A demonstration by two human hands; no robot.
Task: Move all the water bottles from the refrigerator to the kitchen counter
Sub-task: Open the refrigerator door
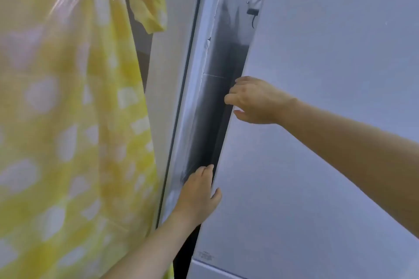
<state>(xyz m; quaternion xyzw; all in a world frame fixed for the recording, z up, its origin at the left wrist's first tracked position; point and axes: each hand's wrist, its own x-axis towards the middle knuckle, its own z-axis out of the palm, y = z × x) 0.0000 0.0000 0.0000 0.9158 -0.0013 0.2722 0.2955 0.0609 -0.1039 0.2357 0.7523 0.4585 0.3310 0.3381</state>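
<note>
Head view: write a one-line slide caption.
Left hand and right hand grip the edge of the ajar refrigerator door, beside a yellow garment.

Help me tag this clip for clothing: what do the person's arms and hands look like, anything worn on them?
The left forearm and right forearm are bare as far as the frame shows, no sleeve in view. The left hand and right hand wear no gloves, and no watch, bracelet or ring is visible, though the picture is blurred.

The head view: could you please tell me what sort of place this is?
Most likely a home, perhaps a kitchen or utility corner. The left hand and right hand grip the edge of a tall pale refrigerator door, slightly ajar, and a yellow patterned garment under clear plastic hangs beside it.
</note>
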